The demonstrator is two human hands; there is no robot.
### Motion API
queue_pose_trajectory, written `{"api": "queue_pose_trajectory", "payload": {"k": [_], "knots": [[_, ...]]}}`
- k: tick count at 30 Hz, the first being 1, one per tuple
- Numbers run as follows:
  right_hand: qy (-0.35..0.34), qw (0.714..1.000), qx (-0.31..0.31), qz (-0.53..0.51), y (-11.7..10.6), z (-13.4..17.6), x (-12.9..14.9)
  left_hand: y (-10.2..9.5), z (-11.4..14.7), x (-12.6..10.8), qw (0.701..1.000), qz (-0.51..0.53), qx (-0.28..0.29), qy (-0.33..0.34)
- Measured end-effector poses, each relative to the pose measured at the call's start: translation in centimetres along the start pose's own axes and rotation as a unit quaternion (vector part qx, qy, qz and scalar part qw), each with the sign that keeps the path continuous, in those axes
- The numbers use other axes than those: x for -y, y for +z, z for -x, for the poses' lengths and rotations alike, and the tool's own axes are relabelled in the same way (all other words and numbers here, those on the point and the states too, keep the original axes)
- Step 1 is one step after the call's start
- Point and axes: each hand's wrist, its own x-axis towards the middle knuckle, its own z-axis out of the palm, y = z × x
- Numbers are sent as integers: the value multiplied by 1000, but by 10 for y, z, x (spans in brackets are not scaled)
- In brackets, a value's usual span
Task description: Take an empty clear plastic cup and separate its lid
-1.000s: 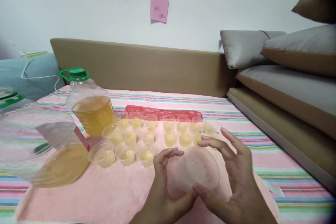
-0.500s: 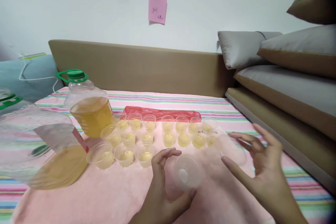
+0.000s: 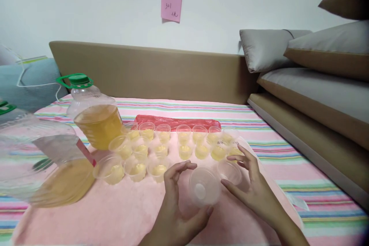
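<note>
Behind empty cup, oil-filled cups

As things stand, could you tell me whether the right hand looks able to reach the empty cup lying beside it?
Probably yes: the right hand already curls around the empty cup, with nothing between them. The left hand holds a separate cup.

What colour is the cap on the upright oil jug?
Green, on the upright clear plastic oil jug; its cap shows clearly in the head view.

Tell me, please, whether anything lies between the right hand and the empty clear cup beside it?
Nothing visible does. The right hand already has its fingers at the empty cup. The left hand holds a second clear cup beside it.
</note>
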Motion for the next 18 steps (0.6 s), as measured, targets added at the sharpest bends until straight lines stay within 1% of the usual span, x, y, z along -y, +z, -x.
{"api": "queue_pose_trajectory", "payload": {"k": [5,15,18], "knots": [[7,1000,9,-4,3,1,-2,0,2,0,1000,7,1,-5],[-1,1000,22,4,-8,3,-12,0,0,1,1000,-1,2,1],[-36,999,4,21,-15,9,-2,0,1,1,1000,-3,5,5]]}}
